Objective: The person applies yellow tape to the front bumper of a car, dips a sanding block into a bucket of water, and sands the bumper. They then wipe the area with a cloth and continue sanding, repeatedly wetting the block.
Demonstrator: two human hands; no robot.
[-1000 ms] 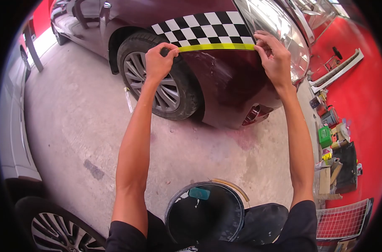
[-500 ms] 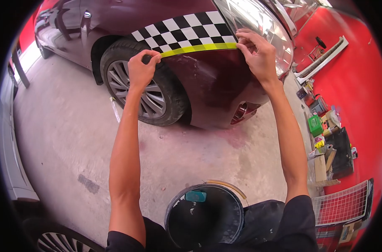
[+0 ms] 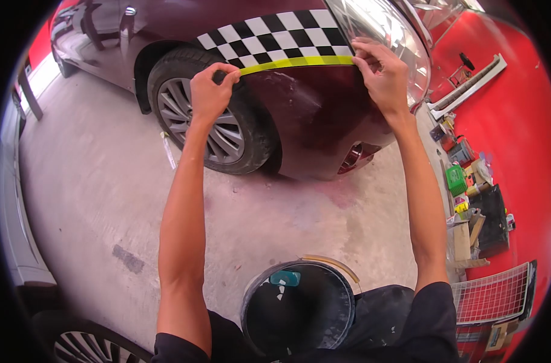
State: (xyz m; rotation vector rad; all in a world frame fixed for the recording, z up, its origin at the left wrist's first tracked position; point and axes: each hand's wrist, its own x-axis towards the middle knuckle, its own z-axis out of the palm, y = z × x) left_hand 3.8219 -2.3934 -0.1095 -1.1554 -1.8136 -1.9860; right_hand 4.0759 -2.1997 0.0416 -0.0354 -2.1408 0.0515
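Observation:
A strip of yellow tape (image 3: 296, 62) runs along the lower edge of a black-and-white checkered piece (image 3: 275, 37) on the dark red car (image 3: 311, 115). My left hand (image 3: 215, 89) pinches the tape's left end between thumb and index finger, just above the front wheel (image 3: 209, 121). At the tape's right end, beside the headlight (image 3: 402, 54), my right hand (image 3: 379, 72) has its thumb and fingertips closed on the tape. Between my hands the tape looks taut. Scuff marks show on the bumper below it.
A black bucket (image 3: 299, 308) with a teal block (image 3: 285, 277) inside stands close to my body. Along the red wall at right lie a green basket (image 3: 455, 179), boxes and a wire rack (image 3: 493, 293). Another car (image 3: 30, 242) is at left.
The car, checkered piece and both hands sit slightly farther right and higher in view. My hands still hold the tape's two ends.

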